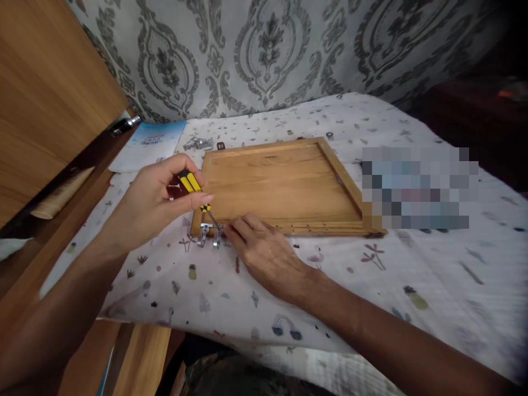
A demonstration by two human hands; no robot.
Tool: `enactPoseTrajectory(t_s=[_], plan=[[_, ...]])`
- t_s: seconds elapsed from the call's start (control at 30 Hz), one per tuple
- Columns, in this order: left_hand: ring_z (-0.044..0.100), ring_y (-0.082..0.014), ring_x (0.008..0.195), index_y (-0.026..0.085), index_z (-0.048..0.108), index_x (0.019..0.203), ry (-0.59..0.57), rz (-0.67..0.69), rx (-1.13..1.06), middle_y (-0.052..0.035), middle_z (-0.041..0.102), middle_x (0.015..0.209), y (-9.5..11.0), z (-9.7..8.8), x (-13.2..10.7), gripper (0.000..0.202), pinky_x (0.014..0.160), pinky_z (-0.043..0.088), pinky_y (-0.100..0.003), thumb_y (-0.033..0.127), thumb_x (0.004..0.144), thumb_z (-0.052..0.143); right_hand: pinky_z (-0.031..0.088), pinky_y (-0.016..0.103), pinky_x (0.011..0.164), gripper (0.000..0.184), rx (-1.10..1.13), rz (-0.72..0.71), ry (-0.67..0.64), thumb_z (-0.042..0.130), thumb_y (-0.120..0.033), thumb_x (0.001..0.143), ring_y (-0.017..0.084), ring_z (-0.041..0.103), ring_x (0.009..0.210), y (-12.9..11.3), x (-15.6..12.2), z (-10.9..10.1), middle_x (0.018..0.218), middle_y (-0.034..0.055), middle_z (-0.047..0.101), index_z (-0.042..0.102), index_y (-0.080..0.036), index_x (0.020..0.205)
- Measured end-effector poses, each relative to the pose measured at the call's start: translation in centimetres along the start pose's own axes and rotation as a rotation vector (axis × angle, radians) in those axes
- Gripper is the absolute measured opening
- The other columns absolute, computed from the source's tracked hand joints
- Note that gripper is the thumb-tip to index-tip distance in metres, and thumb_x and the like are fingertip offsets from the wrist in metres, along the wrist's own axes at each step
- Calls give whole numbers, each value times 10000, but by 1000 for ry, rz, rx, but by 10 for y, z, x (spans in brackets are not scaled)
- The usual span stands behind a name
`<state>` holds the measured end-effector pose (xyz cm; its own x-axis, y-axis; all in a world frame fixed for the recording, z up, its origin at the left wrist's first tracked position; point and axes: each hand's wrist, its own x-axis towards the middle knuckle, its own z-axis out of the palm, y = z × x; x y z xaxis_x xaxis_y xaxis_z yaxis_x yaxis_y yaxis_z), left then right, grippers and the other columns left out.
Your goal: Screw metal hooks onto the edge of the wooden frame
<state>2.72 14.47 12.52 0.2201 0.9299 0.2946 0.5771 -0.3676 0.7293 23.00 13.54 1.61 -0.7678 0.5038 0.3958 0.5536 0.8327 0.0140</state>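
Note:
My left hand point(154, 190) is closed around a yellow-and-black screwdriver point(190, 182). The screwdriver's shaft slants down to a shiny metal double-hook bracket point(216, 237) at the near left corner of a framed wooden panel point(268, 184). Its tip meets the right end of the bracket; I cannot make out a screw there. Beside that end, my right hand point(268, 256) has its fingers bent and pressed together, pinching at the bracket and the panel's edge. Part of its fingertips is hidden. The panel lies flat on a white patterned cloth point(198, 300), with small dark holes along its near rail.
Several loose metal pieces point(199, 143) lie behind the panel's far left corner. A blue-and-white booklet point(150, 142) rests at the back left. A blurred-out item point(416, 187) is at the right. A wooden surface point(61, 60) stands to the left, and a patterned curtain point(272, 49) hangs behind.

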Motion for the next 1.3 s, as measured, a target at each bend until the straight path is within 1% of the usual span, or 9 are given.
enactPoseTrajectory(t_s=[0.1, 0.2, 0.43, 0.57, 0.67, 0.87, 0.93, 1.1, 1.3], plan=[[507, -110, 625, 192, 648, 782, 85, 9, -1, 10, 590, 716, -1, 7, -2, 204, 513, 410, -177, 335, 751, 791, 501, 360, 678, 260, -17, 2, 20, 624, -80, 888, 259, 502, 932, 0, 0, 0, 1005, 109, 659, 652, -53, 1145], [552, -118, 664, 188, 681, 811, 92, 27, -27, -1, 630, 750, 0, 5, -1, 212, 568, 466, -183, 333, 730, 813, 504, 358, 697, 228, -20, 7, 10, 611, -83, 901, 253, 503, 935, 0, 0, 0, 1012, 112, 658, 656, -64, 1123], [689, -170, 775, 208, 640, 1124, -61, -41, -226, -38, 734, 842, 0, -6, -1, 510, 692, 561, -233, 243, 667, 864, 518, 362, 679, 222, -1, 13, 15, 618, -81, 895, 257, 510, 930, 0, 0, 1, 996, 103, 657, 660, -64, 1112], [665, -150, 753, 212, 684, 916, 45, 0, -161, -23, 717, 825, 0, 5, -5, 227, 697, 558, -237, 285, 738, 806, 515, 363, 679, 226, -4, -1, 29, 615, -72, 892, 252, 505, 920, 0, 0, 2, 989, 106, 653, 651, -59, 1115], [605, -129, 674, 205, 695, 784, 84, 31, -90, -1, 666, 746, 1, 8, -5, 157, 624, 525, -214, 298, 728, 809, 512, 367, 678, 240, -2, 1, 27, 619, -70, 888, 252, 503, 919, 1, 0, 2, 996, 105, 652, 646, -61, 1127], [682, -165, 764, 193, 685, 1069, -24, -5, -175, -50, 743, 875, -3, -3, -3, 353, 706, 564, -249, 266, 745, 803, 507, 360, 683, 234, -6, -4, 37, 638, -64, 869, 252, 501, 913, 2, 0, 1, 983, 99, 654, 665, -60, 1102], [690, -178, 794, 187, 680, 1061, 10, -12, -193, -58, 744, 884, -3, 0, -4, 355, 731, 572, -263, 277, 743, 810, 511, 365, 695, 230, -5, -4, 28, 621, -72, 885, 253, 499, 920, 1, 0, 1, 998, 105, 655, 661, -58, 1111], [640, -145, 723, 164, 703, 858, 145, 6, -137, -29, 685, 800, -2, 11, -7, 269, 684, 548, -218, 286, 678, 861, 517, 371, 689, 251, -1, -3, 28, 597, -63, 897, 257, 509, 924, 0, 0, 4, 1004, 115, 657, 644, -45, 1143], [695, -181, 761, 149, 696, 1046, 1, -75, -232, -56, 716, 816, -5, -4, -1, 418, 682, 563, -240, 228, 673, 868, 526, 369, 681, 233, -2, 6, 25, 629, -77, 885, 268, 521, 942, 1, 0, 3, 1003, 113, 665, 670, -53, 1113]])
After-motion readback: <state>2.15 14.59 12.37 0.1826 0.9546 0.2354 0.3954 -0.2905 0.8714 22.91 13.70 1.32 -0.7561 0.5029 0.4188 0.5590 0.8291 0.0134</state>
